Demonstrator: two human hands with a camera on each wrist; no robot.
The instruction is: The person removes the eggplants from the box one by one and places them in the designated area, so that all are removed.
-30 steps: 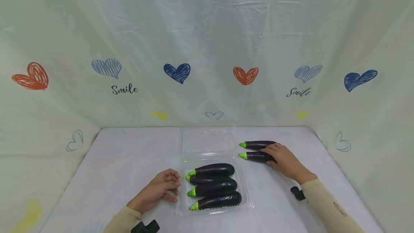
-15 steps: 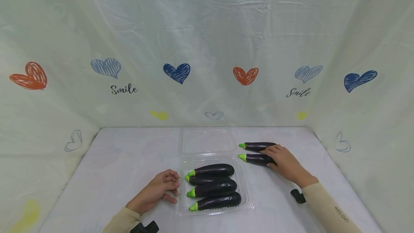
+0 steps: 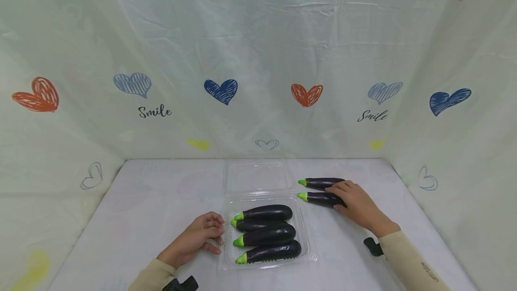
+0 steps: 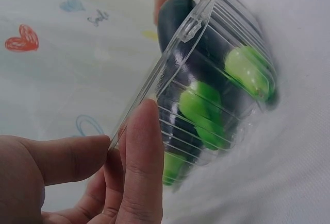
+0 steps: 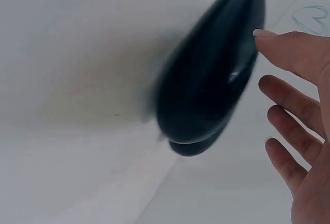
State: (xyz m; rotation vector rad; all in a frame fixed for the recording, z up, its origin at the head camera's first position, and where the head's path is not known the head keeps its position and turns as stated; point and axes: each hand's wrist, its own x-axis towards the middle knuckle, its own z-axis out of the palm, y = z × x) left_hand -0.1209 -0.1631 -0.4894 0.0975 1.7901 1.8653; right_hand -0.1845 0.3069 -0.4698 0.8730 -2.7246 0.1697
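While left hand (image 3: 202, 236) pinches clear container (image 3: 310, 237) by its left rim, right hand (image 3: 357, 201), fingers loosely spread, is at nearer loose eggplant (image 3: 323, 199), far right; contact unclear. Glossy, probably slippery, light, firm; best taken mid-body.

In head view, cannot see blunt ends of two eggplants (image 3: 321, 198) under right grip (image 3: 357, 203), nor read sleeve print (image 3: 430, 271) behind it.

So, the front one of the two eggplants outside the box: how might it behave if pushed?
The front eggplant would probably roll, given its rounded body. Its glossy skin looks somewhat slippery. Pushed backward, it could bump the rear eggplant lying close alongside.
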